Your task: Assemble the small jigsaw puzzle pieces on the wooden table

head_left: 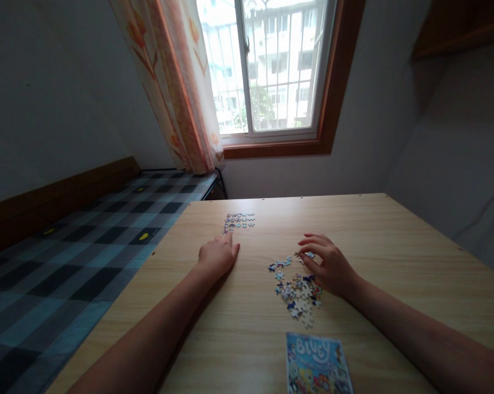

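The pale wooden worktop (395, 246) is carrying all the small things that you are handling, and on your left the checked bed (119, 235) is standing alongside it. The window (267, 54) is facing you beyond the far edge, and its light is probably helping you to see small shapes. Close to your body, the blue packet (315, 364) with the word "Bluey" is lying with its printed side up, perhaps so that its picture is serving you without blocking your arms.

Your right grip (329, 268) is arching beside the loose pieces, thumb and fingers curving. Your left grip (219, 256) is pointing a finger at the near end of the rows, maybe for keeping the place; whether it is holding any piece, I am not able to tell.

The pile of puzzle pieces (300, 295) is lying beside your right grip, some pieces showing plain backs and others colours. The rows of pieces (233, 220) are lying farther away, to the left, apparently so that the two groups are not mixing. The smallest thing, a tan piece (297, 254), is showing at your right fingertips; I am not able to say surely whether they are pinching it
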Demonstrator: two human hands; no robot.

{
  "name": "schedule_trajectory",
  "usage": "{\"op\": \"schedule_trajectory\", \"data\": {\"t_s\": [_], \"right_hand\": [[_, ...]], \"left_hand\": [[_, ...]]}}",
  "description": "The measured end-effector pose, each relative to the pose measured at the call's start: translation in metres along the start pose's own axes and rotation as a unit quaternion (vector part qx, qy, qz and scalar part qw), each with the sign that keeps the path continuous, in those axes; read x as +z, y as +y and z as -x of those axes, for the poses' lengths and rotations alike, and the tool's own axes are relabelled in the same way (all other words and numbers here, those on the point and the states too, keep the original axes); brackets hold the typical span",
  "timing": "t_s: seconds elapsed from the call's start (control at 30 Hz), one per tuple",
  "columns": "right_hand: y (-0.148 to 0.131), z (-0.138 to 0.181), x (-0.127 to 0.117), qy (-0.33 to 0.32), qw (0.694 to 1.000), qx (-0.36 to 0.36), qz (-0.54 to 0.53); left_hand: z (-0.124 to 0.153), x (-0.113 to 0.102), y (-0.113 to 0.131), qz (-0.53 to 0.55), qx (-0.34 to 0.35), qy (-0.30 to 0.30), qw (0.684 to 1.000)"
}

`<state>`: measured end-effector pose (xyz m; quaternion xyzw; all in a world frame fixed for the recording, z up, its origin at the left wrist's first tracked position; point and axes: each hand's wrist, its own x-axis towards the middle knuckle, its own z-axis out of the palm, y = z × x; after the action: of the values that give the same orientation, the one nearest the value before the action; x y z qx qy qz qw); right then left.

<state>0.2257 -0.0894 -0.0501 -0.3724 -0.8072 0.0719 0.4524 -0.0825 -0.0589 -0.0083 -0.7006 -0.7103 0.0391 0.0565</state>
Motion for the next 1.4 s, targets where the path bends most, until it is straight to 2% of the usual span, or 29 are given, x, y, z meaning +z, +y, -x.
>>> {"op": "schedule_trajectory", "data": {"t_s": [0.1, 0.17, 0.27, 0.33, 0.43, 0.53, 0.63, 0.73, 0.83, 0.93, 1.1, 1.2, 1.3, 1.4], "right_hand": [[-0.002, -0.001, -0.001, 0.002, 1.000, -0.009, 0.003], [-0.004, -0.003, -0.001, 0.002, 1.000, -0.017, 0.007], [-0.006, -0.004, -0.001, 0.012, 0.999, -0.044, 0.021], [-0.008, -0.004, -0.002, 0.014, 0.996, -0.076, 0.035], [-0.012, -0.004, -0.005, 0.004, 0.989, -0.139, 0.047], [-0.020, -0.005, -0.009, 0.007, 0.982, -0.185, 0.041], [-0.027, -0.004, -0.011, 0.013, 0.977, -0.211, 0.031], [-0.031, -0.002, -0.011, -0.012, 0.976, -0.212, 0.038], [-0.031, 0.000, -0.010, -0.044, 0.980, -0.192, 0.040], [-0.030, 0.000, -0.008, -0.046, 0.984, -0.170, 0.030], [-0.024, 0.000, -0.007, 0.020, 0.994, -0.110, 0.005], [-0.018, 0.000, -0.008, 0.057, 0.997, -0.060, -0.007], [-0.012, -0.001, -0.008, 0.068, 0.997, -0.021, -0.002], [-0.007, -0.002, -0.006, 0.044, 0.999, -0.005, 0.006]], "left_hand": [[0.001, 0.003, 0.001, 0.031, 0.029, 0.028, 0.999], [0.004, 0.004, 0.004, 0.092, 0.104, 0.066, 0.988], [0.013, 0.003, 0.016, 0.208, 0.238, 0.116, 0.942], [0.022, 0.000, 0.027, 0.274, 0.290, 0.126, 0.908], [0.036, -0.007, 0.046, 0.366, 0.313, 0.116, 0.869], [0.047, -0.011, 0.059, 0.452, 0.308, 0.068, 0.834], [0.052, -0.011, 0.065, 0.500, 0.302, 0.016, 0.811], [0.053, -0.009, 0.067, 0.527, 0.304, 0.001, 0.794], [0.052, -0.006, 0.067, 0.529, 0.301, 0.014, 0.793], [0.052, -0.004, 0.065, 0.508, 0.305, 0.049, 0.804], [0.051, -0.001, 0.061, 0.437, 0.325, 0.115, 0.831], [0.049, 0.001, 0.058, 0.396, 0.335, 0.133, 0.845], [0.043, 0.003, 0.052, 0.349, 0.329, 0.140, 0.866], [0.034, 0.005, 0.043, 0.302, 0.290, 0.148, 0.896]]}}
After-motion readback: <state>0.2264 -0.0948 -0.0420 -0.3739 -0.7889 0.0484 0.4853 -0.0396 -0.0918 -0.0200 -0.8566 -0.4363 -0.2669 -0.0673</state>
